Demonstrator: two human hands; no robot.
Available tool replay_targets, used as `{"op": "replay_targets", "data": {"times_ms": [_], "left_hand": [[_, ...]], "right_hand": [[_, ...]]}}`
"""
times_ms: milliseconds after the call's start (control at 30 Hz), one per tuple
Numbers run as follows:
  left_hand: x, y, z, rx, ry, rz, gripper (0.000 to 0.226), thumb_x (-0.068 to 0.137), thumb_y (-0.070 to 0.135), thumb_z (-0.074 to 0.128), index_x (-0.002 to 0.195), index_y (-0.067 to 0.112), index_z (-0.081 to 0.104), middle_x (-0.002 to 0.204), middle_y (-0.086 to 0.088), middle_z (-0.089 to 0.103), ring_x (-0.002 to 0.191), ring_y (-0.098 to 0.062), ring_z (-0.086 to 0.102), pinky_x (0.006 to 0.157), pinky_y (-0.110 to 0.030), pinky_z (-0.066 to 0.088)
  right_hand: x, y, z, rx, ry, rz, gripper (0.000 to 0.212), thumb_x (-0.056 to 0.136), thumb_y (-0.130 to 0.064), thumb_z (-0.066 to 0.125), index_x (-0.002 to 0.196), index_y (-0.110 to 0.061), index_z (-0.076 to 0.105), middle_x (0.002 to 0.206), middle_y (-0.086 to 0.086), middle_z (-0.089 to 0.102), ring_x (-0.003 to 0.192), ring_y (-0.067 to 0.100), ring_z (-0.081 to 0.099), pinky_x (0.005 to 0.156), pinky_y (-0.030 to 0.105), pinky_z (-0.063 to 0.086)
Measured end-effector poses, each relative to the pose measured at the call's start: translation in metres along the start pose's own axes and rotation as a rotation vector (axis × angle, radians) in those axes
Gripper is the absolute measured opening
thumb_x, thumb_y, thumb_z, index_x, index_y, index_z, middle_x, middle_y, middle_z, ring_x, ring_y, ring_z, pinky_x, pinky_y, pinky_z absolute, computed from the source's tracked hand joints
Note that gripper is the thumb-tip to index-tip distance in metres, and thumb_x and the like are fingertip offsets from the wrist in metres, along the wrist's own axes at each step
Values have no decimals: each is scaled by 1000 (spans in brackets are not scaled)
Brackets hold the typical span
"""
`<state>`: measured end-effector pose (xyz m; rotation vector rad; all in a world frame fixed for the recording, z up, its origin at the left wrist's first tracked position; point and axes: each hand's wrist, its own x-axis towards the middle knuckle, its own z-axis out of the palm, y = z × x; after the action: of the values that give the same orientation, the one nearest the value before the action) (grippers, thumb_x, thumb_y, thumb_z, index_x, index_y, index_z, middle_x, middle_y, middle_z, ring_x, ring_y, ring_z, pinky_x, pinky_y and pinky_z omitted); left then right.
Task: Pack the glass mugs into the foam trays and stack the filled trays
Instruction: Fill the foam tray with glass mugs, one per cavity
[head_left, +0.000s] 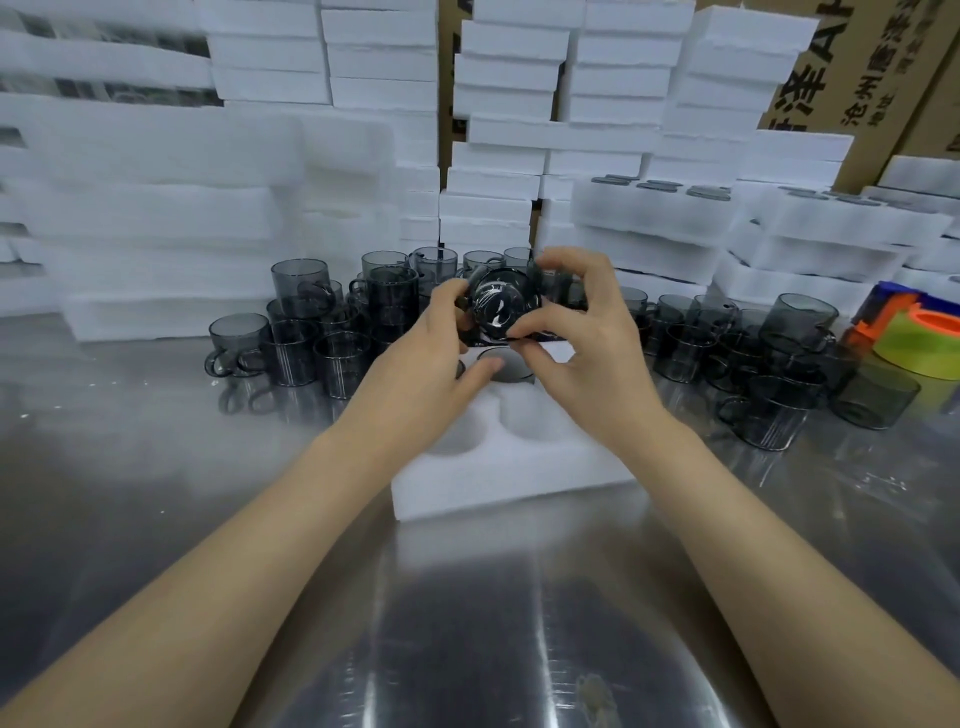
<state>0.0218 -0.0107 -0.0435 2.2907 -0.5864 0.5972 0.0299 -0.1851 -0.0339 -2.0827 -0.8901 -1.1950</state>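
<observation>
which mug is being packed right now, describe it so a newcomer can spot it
Start at the white foam tray in the middle of the steel table, flanked by loose grey mugs. Just above its far end, the left hand and right hand hold one glass mug. It alone is held in the air, tipped sideways, a round end facing the camera.

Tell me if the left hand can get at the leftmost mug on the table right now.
Probably not yet: the left hand grips the raised mug together with the right hand. The leftmost mug stands unblocked at the cluster's edge, so once freed, likely yes.
</observation>
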Motion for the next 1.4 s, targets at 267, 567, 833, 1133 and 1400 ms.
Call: {"op": "replay_targets", "data": {"times_ms": [267,567,833,1133,1400], "left_hand": [[0,0,-1,-57,-12,88,55,92,17,56,141,23,32,134,4,44,95,-7,60,84,-40,52],[-1,-2,-2,105,-44,90,41,95,12,45,136,21,45,123,9,52,87,-9,55,82,-38,50],[0,2,-4,149,-119,55,20,92,13,49,100,20,66,99,8,62,86,-12,54,80,-40,49],[0,5,-5,141,-133,68,18,90,14,51,93,18,68,92,8,61,85,-10,51,79,-33,47],[0,4,-5,141,-129,69,16,90,15,51,93,20,67,92,9,60,83,-9,48,77,-31,46]], "right_hand": [[1,-2,-3,51,-125,48,24,73,-8,80,91,-5,64,127,7,55,116,18,52,97,35,44],[7,17,-23,182,-54,528,56,75,-8,72,127,-21,57,124,-6,56,115,5,54,98,15,40],[0,33,-29,165,-240,629,33,80,-10,69,108,-27,66,109,-14,53,103,1,53,91,11,39],[-2,39,-37,115,-484,598,13,83,-9,71,77,-13,60,115,-10,50,101,11,52,81,4,34],[-7,47,-38,177,-451,706,15,93,-36,56,88,-30,69,115,-22,57,93,-12,54,74,12,39]]}}
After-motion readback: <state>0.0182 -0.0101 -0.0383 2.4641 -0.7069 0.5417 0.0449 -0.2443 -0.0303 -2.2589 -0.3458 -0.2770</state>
